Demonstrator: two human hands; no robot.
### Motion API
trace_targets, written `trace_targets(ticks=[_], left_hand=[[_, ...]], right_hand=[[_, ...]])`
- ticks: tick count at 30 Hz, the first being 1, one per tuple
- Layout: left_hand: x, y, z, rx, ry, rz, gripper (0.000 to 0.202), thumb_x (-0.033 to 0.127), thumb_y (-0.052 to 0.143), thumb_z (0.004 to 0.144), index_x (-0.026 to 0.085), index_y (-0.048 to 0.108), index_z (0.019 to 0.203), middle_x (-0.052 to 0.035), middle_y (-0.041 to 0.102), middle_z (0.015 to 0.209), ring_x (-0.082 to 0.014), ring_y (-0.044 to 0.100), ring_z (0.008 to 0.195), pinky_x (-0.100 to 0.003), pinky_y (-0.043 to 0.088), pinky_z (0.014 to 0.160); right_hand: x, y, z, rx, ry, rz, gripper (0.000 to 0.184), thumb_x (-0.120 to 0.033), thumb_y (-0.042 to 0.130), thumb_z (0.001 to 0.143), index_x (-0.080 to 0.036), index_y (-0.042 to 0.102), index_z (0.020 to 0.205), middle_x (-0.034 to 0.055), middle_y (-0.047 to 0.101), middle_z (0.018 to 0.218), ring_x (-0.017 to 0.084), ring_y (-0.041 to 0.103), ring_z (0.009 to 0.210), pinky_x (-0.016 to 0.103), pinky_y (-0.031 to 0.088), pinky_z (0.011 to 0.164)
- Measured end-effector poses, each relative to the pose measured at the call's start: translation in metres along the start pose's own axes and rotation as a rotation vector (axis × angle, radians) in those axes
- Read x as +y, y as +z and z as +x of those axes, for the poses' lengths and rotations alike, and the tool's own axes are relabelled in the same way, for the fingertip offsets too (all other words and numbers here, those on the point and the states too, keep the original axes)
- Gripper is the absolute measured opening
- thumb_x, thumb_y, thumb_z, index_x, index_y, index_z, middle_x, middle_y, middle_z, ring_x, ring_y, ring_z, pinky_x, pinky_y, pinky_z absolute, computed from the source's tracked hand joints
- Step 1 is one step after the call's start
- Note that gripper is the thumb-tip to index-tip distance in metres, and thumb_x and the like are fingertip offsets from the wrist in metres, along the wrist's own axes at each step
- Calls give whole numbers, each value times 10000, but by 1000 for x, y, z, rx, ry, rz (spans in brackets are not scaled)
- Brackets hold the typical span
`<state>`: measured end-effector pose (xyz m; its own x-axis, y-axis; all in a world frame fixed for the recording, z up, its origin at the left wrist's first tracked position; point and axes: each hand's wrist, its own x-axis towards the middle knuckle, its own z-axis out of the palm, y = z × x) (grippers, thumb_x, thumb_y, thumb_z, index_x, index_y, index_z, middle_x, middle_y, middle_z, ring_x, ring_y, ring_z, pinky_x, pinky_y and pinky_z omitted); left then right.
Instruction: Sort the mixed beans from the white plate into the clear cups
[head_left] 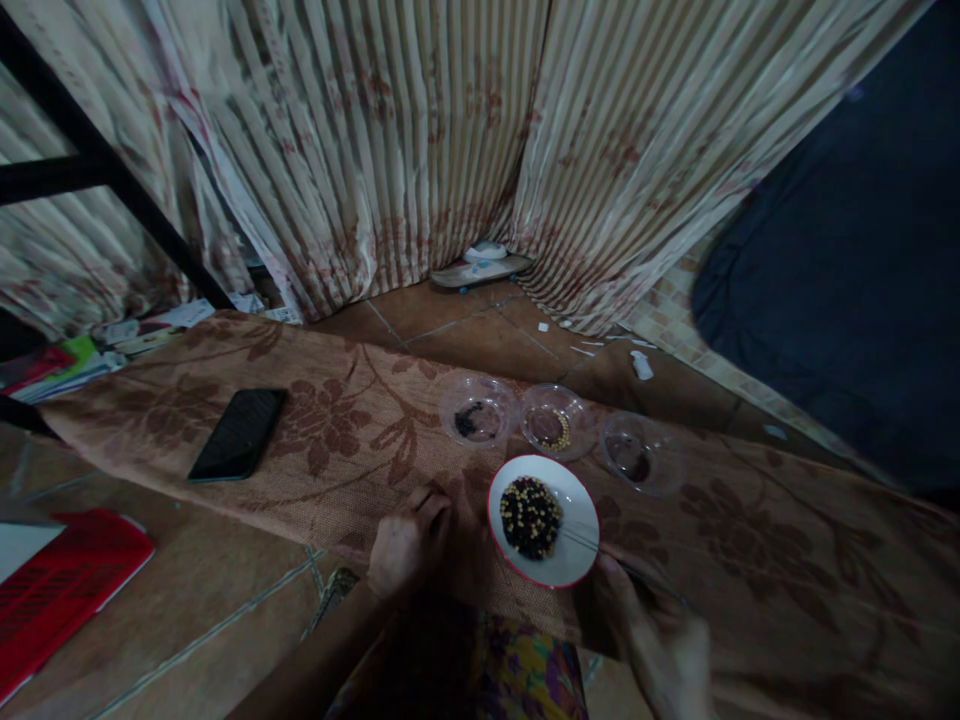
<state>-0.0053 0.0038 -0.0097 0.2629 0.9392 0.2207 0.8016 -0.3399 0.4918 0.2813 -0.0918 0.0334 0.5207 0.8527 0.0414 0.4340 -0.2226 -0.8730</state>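
Note:
A white bowl with a red rim [581, 497] stands near the front edge of the cloth-covered table. Mixed dark and yellow beans or seeds [531, 517] fill its left part. Thin metal prongs [579, 534] reach into the bowl from the right. My right hand [654, 625], somewhat blurred, is closed around that slender tool beside the rim. Left of the bowl, my left hand [411, 535] rests as a loose fist on the cloth, with nothing visible in it. Behind the bowl are clear plastic cups with dark bits [470, 420], yellow grains [556, 430] and dark red pieces [637, 465].
A black phone [238, 435] lies on the left of the brown patterned tablecloth [337, 500]. Papers [180, 315] sit beyond the table's left end. A red object [82, 560] is at lower left. Striped curtains [450, 130] hang behind; a skateboard [480, 270] lies on the tiled floor.

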Motion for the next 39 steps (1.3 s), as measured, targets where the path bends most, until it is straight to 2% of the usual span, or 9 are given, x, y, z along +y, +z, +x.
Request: trace_targets(ticks=[2,8,15,25,32,39], left_hand=[[0,-1,0,-5,-3,17,196,280,493,986,256,687,965,-31,701,994,-135,685,832,-214,509,679],[1,-2,0,5,-4,6,194,283,492,984,252,683,982,-27,700,977,-126,682,800,-205,502,642],[2,-2,0,6,-10,14,193,282,493,985,250,683,979,-35,700,1000,-138,682,837,-213,503,648],[0,-1,-1,-1,2,18,207,295,475,991,259,679,993,-23,687,990,-128,680,818,-202,496,650],[0,0,-1,12,2,23,213,296,470,992,255,679,980,-23,692,1002,-127,677,807,-206,506,661],[1,-1,-1,14,-4,20,198,292,485,991,251,679,981,-20,694,994,-129,681,815,-208,503,659]], right_hand=[[2,1,-2,3,-30,-26,352,-520,681,818,-202,796,912,115,779,1013,296,718,993,437,573,891],[-1,6,2,22,-53,-12,347,-522,675,817,-201,788,885,115,769,1004,282,720,960,385,598,787],[6,8,4,2,-64,-48,338,-524,661,833,-214,784,890,103,771,1016,279,717,981,392,591,822],[3,8,2,-5,-21,-68,390,-574,656,805,-217,789,887,101,774,1004,286,728,971,396,595,820],[3,8,0,24,-51,-80,397,-587,646,802,-221,792,854,107,780,993,294,725,965,419,585,838],[-2,5,2,56,0,-45,412,-596,675,765,-212,799,845,109,784,960,306,729,953,436,581,864]])
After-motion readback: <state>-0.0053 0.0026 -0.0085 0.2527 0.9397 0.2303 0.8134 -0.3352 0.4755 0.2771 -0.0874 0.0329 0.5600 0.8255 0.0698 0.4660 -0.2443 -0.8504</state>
